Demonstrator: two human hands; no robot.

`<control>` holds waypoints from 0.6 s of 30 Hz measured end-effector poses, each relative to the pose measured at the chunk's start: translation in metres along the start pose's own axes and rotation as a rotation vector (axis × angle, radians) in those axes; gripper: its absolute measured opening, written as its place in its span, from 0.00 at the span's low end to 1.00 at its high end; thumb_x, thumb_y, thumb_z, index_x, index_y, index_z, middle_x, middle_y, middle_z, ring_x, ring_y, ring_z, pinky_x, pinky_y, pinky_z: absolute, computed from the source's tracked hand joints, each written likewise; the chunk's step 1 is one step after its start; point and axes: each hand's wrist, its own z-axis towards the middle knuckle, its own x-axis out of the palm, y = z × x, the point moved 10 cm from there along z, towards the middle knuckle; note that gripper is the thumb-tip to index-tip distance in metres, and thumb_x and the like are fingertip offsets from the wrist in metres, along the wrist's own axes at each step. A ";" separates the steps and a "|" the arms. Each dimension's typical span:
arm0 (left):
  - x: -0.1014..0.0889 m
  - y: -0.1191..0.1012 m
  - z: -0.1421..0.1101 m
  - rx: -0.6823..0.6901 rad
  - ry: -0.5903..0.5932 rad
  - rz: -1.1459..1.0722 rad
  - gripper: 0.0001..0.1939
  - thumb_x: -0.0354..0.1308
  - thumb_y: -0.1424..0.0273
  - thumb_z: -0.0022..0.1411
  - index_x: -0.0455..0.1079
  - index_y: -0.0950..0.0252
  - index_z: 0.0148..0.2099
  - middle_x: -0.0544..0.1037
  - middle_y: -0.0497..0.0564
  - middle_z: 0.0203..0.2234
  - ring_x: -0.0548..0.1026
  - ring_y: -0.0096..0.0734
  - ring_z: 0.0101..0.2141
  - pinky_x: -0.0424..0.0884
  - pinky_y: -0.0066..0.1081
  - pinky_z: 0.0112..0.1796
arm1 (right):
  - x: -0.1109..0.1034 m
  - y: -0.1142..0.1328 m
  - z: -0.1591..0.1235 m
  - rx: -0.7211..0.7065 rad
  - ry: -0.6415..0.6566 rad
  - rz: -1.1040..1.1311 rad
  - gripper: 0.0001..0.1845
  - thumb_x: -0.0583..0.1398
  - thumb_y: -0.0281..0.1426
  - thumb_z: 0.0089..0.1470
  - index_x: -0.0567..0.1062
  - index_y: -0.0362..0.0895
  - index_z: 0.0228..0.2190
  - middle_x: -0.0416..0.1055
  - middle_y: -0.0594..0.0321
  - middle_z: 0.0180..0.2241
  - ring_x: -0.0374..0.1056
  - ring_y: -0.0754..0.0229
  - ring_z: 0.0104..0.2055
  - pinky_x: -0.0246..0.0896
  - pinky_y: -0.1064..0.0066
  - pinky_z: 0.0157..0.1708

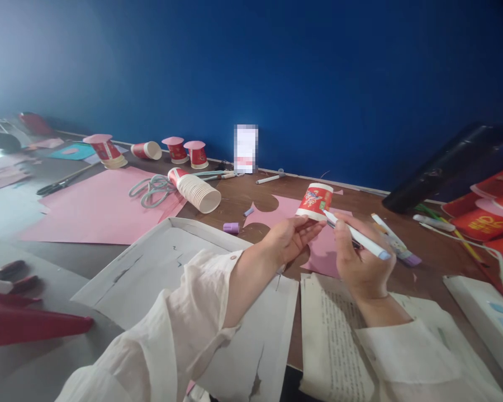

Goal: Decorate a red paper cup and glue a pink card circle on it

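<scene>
My left hand (291, 239) steadies an upturned red paper cup (314, 201) that stands on a pink sheet (322, 245) with round cut-outs; its fingers touch the cup's lower rim. My right hand (358, 259) is closed round a white marker (354, 235), its tip at the cup's right side. Both sleeves are white. A lilac marker cap (231, 228) lies left of the sheet, and a second white marker with a lilac end (396, 241) lies just right of my right hand.
A stack of paper cups (195, 190) lies on its side beside a grey cord (151, 191) and a large pink sheet (96, 209). Upturned cups (107, 151) line the blue wall. Scissors (61, 182), newspaper (335, 335), red envelopes (484, 223) and a power strip (486, 315) surround me.
</scene>
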 end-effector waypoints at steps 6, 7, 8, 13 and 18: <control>-0.002 0.002 0.000 0.000 -0.032 0.017 0.13 0.48 0.80 0.68 0.74 0.73 0.37 0.80 0.56 0.29 0.80 0.28 0.34 0.74 0.25 0.47 | 0.001 -0.002 -0.001 -0.003 0.014 -0.019 0.11 0.60 0.28 0.60 0.81 0.40 0.41 0.81 0.52 0.37 0.76 0.53 0.38 0.71 0.61 0.40; -0.002 0.002 -0.001 0.000 -0.040 0.018 0.13 0.48 0.80 0.68 0.74 0.73 0.38 0.80 0.56 0.29 0.80 0.28 0.34 0.74 0.26 0.47 | 0.001 -0.002 -0.001 -0.005 0.017 -0.021 0.11 0.60 0.28 0.60 0.81 0.40 0.41 0.81 0.52 0.37 0.77 0.53 0.38 0.71 0.61 0.40; -0.002 0.002 -0.001 0.003 -0.045 0.019 0.12 0.48 0.80 0.68 0.74 0.73 0.38 0.80 0.56 0.29 0.79 0.28 0.34 0.74 0.26 0.46 | 0.002 -0.002 -0.001 -0.005 0.019 -0.022 0.11 0.59 0.29 0.61 0.81 0.41 0.41 0.81 0.52 0.37 0.77 0.53 0.38 0.71 0.61 0.40; -0.003 0.001 -0.001 0.014 -0.072 0.027 0.11 0.49 0.80 0.68 0.73 0.76 0.40 0.78 0.57 0.28 0.77 0.27 0.30 0.75 0.26 0.42 | 0.001 -0.003 -0.002 0.007 0.012 -0.036 0.11 0.60 0.29 0.61 0.81 0.40 0.41 0.81 0.52 0.36 0.76 0.54 0.36 0.71 0.62 0.38; -0.012 -0.002 0.003 0.059 -0.136 0.006 0.08 0.52 0.80 0.66 0.72 0.75 0.36 0.73 0.51 0.24 0.71 0.20 0.24 0.70 0.21 0.31 | -0.002 -0.006 -0.003 0.051 -0.011 -0.046 0.12 0.59 0.31 0.61 0.81 0.40 0.41 0.81 0.51 0.38 0.77 0.51 0.40 0.71 0.60 0.41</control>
